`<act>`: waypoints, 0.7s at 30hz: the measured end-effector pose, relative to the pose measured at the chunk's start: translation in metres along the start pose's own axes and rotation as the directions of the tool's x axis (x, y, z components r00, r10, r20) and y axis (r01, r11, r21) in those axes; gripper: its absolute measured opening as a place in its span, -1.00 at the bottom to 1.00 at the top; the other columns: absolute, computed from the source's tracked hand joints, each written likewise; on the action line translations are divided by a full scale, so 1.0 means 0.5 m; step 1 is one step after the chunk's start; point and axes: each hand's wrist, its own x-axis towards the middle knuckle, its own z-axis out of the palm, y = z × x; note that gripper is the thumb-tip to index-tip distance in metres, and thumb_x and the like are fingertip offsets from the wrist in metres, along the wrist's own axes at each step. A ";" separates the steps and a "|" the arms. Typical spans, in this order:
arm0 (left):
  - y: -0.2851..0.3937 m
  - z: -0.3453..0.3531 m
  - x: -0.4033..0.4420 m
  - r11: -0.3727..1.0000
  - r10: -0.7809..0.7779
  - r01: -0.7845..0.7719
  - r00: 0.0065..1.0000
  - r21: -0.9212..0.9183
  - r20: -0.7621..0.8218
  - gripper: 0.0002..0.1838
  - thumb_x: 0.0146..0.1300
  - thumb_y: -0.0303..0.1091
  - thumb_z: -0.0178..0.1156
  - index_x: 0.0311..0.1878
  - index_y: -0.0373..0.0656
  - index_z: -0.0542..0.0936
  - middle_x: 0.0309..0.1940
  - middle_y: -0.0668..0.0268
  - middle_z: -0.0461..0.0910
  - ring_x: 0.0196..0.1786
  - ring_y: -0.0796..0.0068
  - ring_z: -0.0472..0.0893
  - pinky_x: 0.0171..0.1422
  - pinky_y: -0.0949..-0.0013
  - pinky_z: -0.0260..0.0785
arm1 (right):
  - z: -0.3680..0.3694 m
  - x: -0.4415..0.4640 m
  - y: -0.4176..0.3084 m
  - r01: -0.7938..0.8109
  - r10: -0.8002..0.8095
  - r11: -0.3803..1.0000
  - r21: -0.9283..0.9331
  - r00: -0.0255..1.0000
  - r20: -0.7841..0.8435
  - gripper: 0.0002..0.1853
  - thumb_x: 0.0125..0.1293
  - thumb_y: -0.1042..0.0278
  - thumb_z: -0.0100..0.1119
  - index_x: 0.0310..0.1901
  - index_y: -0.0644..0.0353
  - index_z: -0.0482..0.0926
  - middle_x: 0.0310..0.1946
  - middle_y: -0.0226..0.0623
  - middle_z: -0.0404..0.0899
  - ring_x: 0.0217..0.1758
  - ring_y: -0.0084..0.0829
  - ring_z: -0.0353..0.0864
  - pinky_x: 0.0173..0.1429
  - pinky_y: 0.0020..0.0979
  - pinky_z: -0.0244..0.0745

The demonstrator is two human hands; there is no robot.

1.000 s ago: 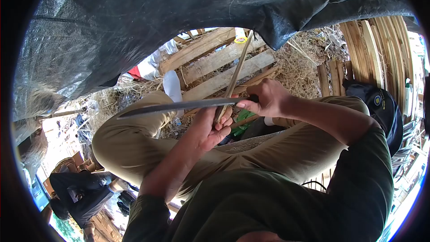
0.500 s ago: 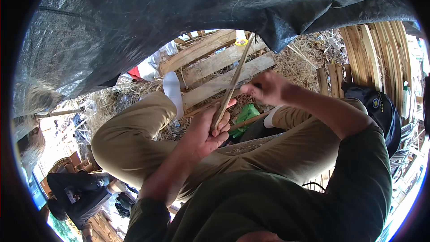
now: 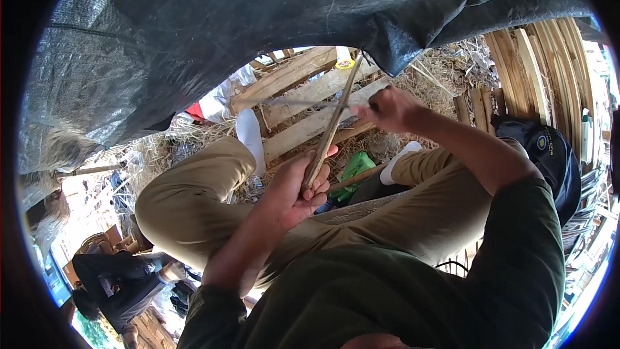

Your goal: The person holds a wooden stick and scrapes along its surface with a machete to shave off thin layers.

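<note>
Wood or bamboo seemed to be the material of the slim stick (image 3: 332, 126), which slanted in front of the person, its lower end between the bent legs (image 3: 200, 187) and its far end pointing away from the body. The left hand (image 3: 290, 184) had its fingers curled around this lower end. The right hand (image 3: 391, 110) made a fist around the handle end of a blade (image 3: 290, 101). The blade was blurred and crossed the stick in the view; whether the two touched, I could not tell.

By my judgement the stick was light and rather stiff, with some spring along its length, dry and not slippery, though its edges could give splinters. The lower end was the sensible place for holding, apart from the blade.

As for containers, a green plastic bag (image 3: 355, 168) lay crumpled between the legs, its content hidden. A black bag (image 3: 542, 145) rested beside the right knee, and its inside was not visible. Near the stick's far end was a white packet or cup with a yellow label (image 3: 344, 63); what it contained, I could not see.
</note>
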 end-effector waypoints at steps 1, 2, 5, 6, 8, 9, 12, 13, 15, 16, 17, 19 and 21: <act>-0.004 0.000 -0.004 1.000 -0.004 0.004 1.000 -0.014 0.011 -0.64 0.51 -0.28 -0.08 0.25 -0.24 0.41 -0.68 0.49 0.25 -0.72 0.77 0.14 -0.69 0.65 -0.06 | -0.003 0.004 0.006 -0.063 0.063 0.998 -0.005 0.998 -0.011 -0.09 0.32 -0.59 -0.28 -0.40 0.28 0.67 -0.55 -0.04 0.62 -0.37 -0.10 0.69 -0.15 -0.05 0.59; -0.001 0.000 -0.004 1.000 -0.003 0.003 1.000 -0.024 0.027 -0.64 0.51 -0.29 -0.08 0.26 -0.24 0.41 -0.68 0.49 0.25 -0.72 0.76 0.14 -0.69 0.65 -0.05 | 0.004 0.003 0.003 -0.052 0.052 0.999 -0.004 0.999 -0.001 -0.08 0.32 -0.58 -0.27 -0.41 0.32 0.66 -0.52 0.01 0.63 -0.35 -0.08 0.70 -0.14 -0.04 0.58; 0.002 -0.012 -0.004 0.999 0.000 0.002 0.999 -0.047 0.043 -0.63 0.51 -0.29 -0.10 0.27 -0.25 0.40 -0.68 0.48 0.25 -0.72 0.76 0.14 -0.68 0.65 -0.04 | 0.025 -0.040 -0.066 0.234 -0.227 0.970 0.065 0.969 -0.097 -0.07 0.31 -0.59 -0.28 -0.42 0.32 0.65 -0.52 0.02 0.63 -0.35 -0.07 0.69 -0.12 -0.03 0.58; -0.001 -0.012 -0.006 0.999 -0.003 0.004 1.000 -0.036 0.021 -0.63 0.52 -0.29 -0.10 0.27 -0.25 0.40 -0.68 0.48 0.25 -0.72 0.76 0.14 -0.68 0.65 -0.03 | 0.020 -0.056 -0.091 0.299 -0.293 0.952 0.067 0.952 -0.085 -0.06 0.31 -0.61 -0.30 -0.42 0.32 0.65 -0.51 0.03 0.62 -0.34 -0.06 0.69 -0.10 -0.02 0.57; 0.001 -0.004 -0.013 1.000 -0.006 0.006 1.000 -0.003 -0.017 -0.63 0.52 -0.29 -0.11 0.28 -0.25 0.39 -0.68 0.48 0.25 -0.72 0.76 0.14 -0.68 0.65 -0.03 | 0.012 -0.039 -0.072 0.156 -0.156 0.987 0.029 0.988 0.017 -0.05 0.31 -0.60 -0.29 -0.42 0.33 0.65 -0.49 0.04 0.63 -0.30 -0.06 0.69 -0.06 -0.03 0.56; 0.001 -0.003 -0.015 1.000 0.003 -0.003 1.000 0.002 -0.023 -0.63 0.52 -0.29 -0.11 0.28 -0.25 0.39 -0.68 0.48 0.25 -0.72 0.76 0.14 -0.68 0.65 -0.03 | 0.001 -0.022 -0.056 0.089 -0.089 0.996 0.000 0.994 0.062 -0.05 0.32 -0.60 -0.29 -0.43 0.34 0.65 -0.48 0.05 0.63 -0.28 -0.06 0.69 -0.04 -0.03 0.56; 0.003 -0.012 -0.017 1.000 0.005 -0.005 1.000 -0.001 -0.029 -0.63 0.53 -0.28 -0.11 0.27 -0.25 0.40 -0.68 0.48 0.24 -0.72 0.76 0.13 -0.67 0.64 -0.04 | -0.002 0.007 -0.012 -0.078 0.075 0.995 0.056 0.995 0.063 -0.05 0.34 -0.57 -0.31 -0.43 0.36 0.65 -0.45 0.06 0.64 -0.22 -0.06 0.70 0.01 -0.05 0.55; 0.001 -0.024 -0.006 1.000 -0.003 0.003 1.000 -0.023 -0.013 -0.63 0.53 -0.27 -0.11 0.26 -0.25 0.40 -0.68 0.48 0.24 -0.72 0.76 0.13 -0.67 0.64 -0.05 | 0.000 0.012 -0.007 -0.088 0.085 0.994 0.060 0.996 0.037 -0.05 0.34 -0.57 -0.31 -0.42 0.37 0.65 -0.45 0.06 0.64 -0.22 -0.05 0.70 0.01 -0.05 0.55; 0.003 -0.028 -0.004 0.999 -0.004 0.005 1.000 -0.041 0.010 -0.63 0.53 -0.25 -0.11 0.25 -0.25 0.41 -0.68 0.48 0.24 -0.72 0.76 0.13 -0.67 0.64 -0.05 | 0.006 -0.001 -0.024 0.003 -0.005 0.999 0.048 0.999 0.041 -0.05 0.33 -0.59 -0.30 -0.40 0.34 0.66 -0.44 0.06 0.64 -0.21 -0.02 0.70 0.01 -0.02 0.55; 0.003 -0.021 -0.008 0.999 0.004 -0.003 1.000 -0.041 0.018 -0.63 0.53 -0.25 -0.10 0.25 -0.25 0.42 -0.68 0.48 0.24 -0.72 0.76 0.13 -0.66 0.64 -0.05 | 0.006 -0.017 -0.046 0.065 -0.067 0.996 0.057 0.997 0.034 -0.05 0.32 -0.59 -0.30 -0.40 0.34 0.66 -0.44 0.06 0.64 -0.21 -0.02 0.70 0.02 -0.02 0.55; -0.001 -0.019 -0.010 0.999 0.007 -0.006 1.000 -0.045 0.023 -0.63 0.53 -0.24 -0.10 0.24 -0.25 0.43 -0.68 0.48 0.24 -0.72 0.76 0.13 -0.66 0.64 -0.05 | 0.008 -0.031 -0.066 0.125 -0.127 0.990 0.069 0.991 0.033 -0.06 0.32 -0.59 -0.29 -0.40 0.33 0.66 -0.44 0.06 0.64 -0.21 -0.02 0.70 0.02 -0.01 0.55; -0.006 -0.019 -0.005 1.000 -0.002 0.002 1.000 -0.005 -0.007 -0.61 0.55 -0.21 -0.18 0.24 -0.24 0.41 -0.67 0.44 0.27 -0.72 0.72 0.15 -0.63 0.58 -0.02 | 0.011 -0.042 -0.077 0.137 -0.135 0.990 -0.039 0.990 0.042 -0.03 0.30 -0.63 -0.34 -0.40 0.31 0.66 -0.44 0.04 0.65 -0.20 -0.05 0.70 0.02 -0.02 0.56; -0.005 -0.013 -0.006 0.999 0.004 -0.003 0.999 0.034 -0.033 -0.62 0.55 -0.21 -0.17 0.24 -0.23 0.41 -0.67 0.45 0.26 -0.72 0.72 0.15 -0.63 0.58 -0.02 | -0.011 -0.017 -0.053 0.051 -0.041 0.994 -0.097 0.994 0.097 -0.02 0.30 -0.63 -0.37 -0.39 0.31 0.67 -0.43 0.03 0.65 -0.19 -0.07 0.71 0.02 -0.04 0.57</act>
